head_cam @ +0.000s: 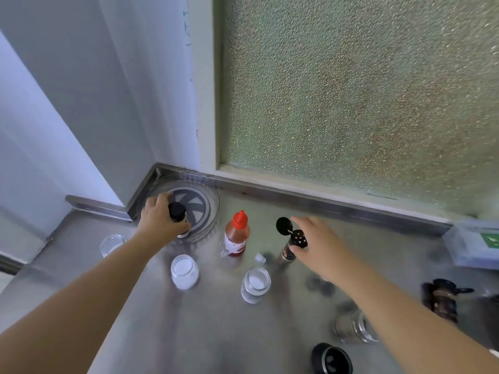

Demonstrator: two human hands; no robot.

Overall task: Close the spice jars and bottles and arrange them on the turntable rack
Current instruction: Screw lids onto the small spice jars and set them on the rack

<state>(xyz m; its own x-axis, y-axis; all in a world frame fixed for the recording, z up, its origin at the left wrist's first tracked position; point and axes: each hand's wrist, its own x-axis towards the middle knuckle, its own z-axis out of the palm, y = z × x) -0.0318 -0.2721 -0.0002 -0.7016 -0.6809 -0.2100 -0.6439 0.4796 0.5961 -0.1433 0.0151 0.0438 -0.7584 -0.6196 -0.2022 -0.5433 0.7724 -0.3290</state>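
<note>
At the far left of the steel surface [205, 333] stands an empty clear jar [111, 244] with no lid, near the left forearm. Behind and to its right, the clear turntable rack [201, 197] sits in the corner against the wall, its dark spoked centre showing through. The left hand [159, 221] reaches over the rack's near edge, and its fingers [181, 227] wrap around a small dark bottle with a black cap [178, 215], which stands upright on the rack's front rim.

In front of the rack, a lidless jar of white powder [184, 271] stands on the surface. To its right is a red sauce bottle [237, 234] with its red nozzle cap on, upright, just off the rack. Nearer the camera stands a second open jar of white powder [255, 284].

Next comes a pepper shaker [293, 245] with its black flip lid hinged open, the holed top showing. The right hand [321, 247] is at the shaker, fingers loosely spread, thumb by the shaker's top; whether it actually touches is hard to tell through the blur.

Further right, a metal-banded jar [353, 326] and a dark jar [440, 300] lie blurred on the surface, with a black lid [330, 359] at the bottom edge and a pale box [475, 242] by the window sill.
</note>
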